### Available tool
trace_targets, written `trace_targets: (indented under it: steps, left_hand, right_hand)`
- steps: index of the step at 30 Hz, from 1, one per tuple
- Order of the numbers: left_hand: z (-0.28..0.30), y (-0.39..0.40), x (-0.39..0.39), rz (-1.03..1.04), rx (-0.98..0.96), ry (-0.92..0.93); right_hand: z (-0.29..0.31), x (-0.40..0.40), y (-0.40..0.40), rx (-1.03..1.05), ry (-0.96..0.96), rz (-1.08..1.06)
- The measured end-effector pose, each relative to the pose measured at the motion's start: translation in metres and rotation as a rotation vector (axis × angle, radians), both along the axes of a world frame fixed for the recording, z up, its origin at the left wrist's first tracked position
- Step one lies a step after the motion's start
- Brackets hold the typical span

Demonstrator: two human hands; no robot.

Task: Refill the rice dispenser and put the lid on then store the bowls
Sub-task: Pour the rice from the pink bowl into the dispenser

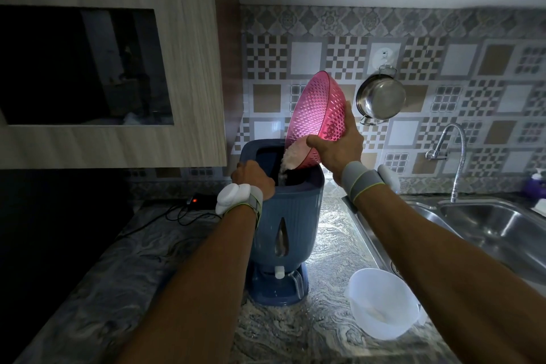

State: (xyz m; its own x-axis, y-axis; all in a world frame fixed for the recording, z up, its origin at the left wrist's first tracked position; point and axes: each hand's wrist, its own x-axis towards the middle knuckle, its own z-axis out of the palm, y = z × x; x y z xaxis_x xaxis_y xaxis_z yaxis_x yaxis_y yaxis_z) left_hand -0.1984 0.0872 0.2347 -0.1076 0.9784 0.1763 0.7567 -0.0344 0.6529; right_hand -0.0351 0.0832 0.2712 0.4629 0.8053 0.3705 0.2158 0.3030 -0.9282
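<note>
A blue ribbed rice dispenser (pixel 288 224) stands on the marble counter with its top open and no lid on it. My right hand (pixel 339 145) grips a pink textured bowl (pixel 314 111), tipped steeply over the opening, and white rice (pixel 288 161) streams from its rim into the dispenser. My left hand (pixel 254 179) clasps the dispenser's upper left rim. A white plastic bowl (pixel 384 301) sits on the counter to the right of the dispenser's base, with a little rice left in its bottom. No lid is in view.
A steel sink (pixel 487 224) with a flexible tap (pixel 455 156) lies to the right. A steel pot (pixel 381 99) hangs on the tiled wall behind the pink bowl. A wooden cabinet (pixel 183 68) juts out at upper left. A small black device with cables (pixel 201 202) lies at the counter's back left.
</note>
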Motion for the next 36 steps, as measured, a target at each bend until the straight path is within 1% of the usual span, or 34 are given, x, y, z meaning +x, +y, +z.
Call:
trace_targets:
  steps: [14, 36]
  left_hand:
    - [-0.0006, 0.0003, -0.0009, -0.005, 0.013, -0.018]
    - [-0.0025, 0.0020, -0.0001, 0.012, 0.015, -0.005]
  right_hand:
    - [0.0022, -0.0011, -0.0019, -0.011, -0.065, -0.016]
    - [0.0054, -0.0007, -0.0047, -0.025, -0.078, -0.022]
